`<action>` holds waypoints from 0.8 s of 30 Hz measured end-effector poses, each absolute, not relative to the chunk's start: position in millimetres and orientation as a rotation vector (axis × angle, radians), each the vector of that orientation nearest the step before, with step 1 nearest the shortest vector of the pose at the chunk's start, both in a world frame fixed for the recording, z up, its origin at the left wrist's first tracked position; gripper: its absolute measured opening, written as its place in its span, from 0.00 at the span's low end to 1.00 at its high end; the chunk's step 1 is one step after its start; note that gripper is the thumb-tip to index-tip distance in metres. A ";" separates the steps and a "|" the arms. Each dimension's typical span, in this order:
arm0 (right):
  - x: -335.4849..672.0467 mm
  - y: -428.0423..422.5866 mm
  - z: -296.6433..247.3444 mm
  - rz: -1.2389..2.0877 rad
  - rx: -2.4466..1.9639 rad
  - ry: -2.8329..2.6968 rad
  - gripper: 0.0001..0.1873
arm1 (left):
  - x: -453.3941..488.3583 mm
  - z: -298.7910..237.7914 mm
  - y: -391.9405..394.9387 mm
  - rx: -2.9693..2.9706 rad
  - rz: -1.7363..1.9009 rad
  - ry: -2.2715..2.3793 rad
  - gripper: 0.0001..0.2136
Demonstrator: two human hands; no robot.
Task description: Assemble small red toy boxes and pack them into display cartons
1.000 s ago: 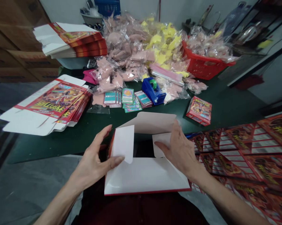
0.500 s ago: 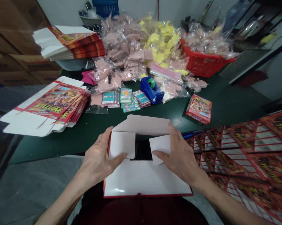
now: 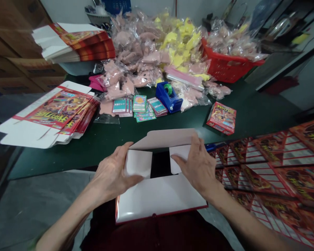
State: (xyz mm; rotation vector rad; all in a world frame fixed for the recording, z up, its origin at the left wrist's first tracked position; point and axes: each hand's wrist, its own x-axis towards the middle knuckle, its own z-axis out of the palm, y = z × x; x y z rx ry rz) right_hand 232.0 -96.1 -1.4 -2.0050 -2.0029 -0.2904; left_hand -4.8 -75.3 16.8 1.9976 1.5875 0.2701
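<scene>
A half-folded cardboard carton [image 3: 159, 195], white inside with a red edge, is held open at the table's near edge. My left hand [image 3: 112, 170] presses its fingers on the carton's white left flap [image 3: 138, 163]. My right hand [image 3: 198, 167] grips the far side by the white right flap [image 3: 179, 157]. Between the flaps, a dark gap shows through the carton. The carton's printed outer face is hidden from me.
Stacks of flat printed cartons [image 3: 52, 115] lie left on the green table [image 3: 68, 160], with more behind [image 3: 75, 43]. Printed sheets [image 3: 272, 174] cover the right. Ahead are trading cards [image 3: 139, 104], a blue tape dispenser [image 3: 168, 97], a finished red box [image 3: 221, 118], plastic-bagged items [image 3: 143, 45] and a red basket [image 3: 227, 68].
The carton has tilted, its right side now higher than its left. Both white flaps sit closer to the near panel, and my hands have drawn slightly inward.
</scene>
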 end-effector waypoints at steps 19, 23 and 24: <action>265.8 -98.8 -6.3 -0.164 -1.063 -2.289 0.18 | -9.8 -7.7 -78.4 1.710 0.558 1.316 0.09; 263.4 -97.2 -2.3 -0.089 -1.107 -2.237 0.19 | -9.1 -9.3 -78.3 1.505 0.589 1.221 0.08; 263.2 -97.2 -2.9 -0.062 -1.127 -2.234 0.20 | -8.6 -10.4 -78.4 1.453 0.590 1.204 0.09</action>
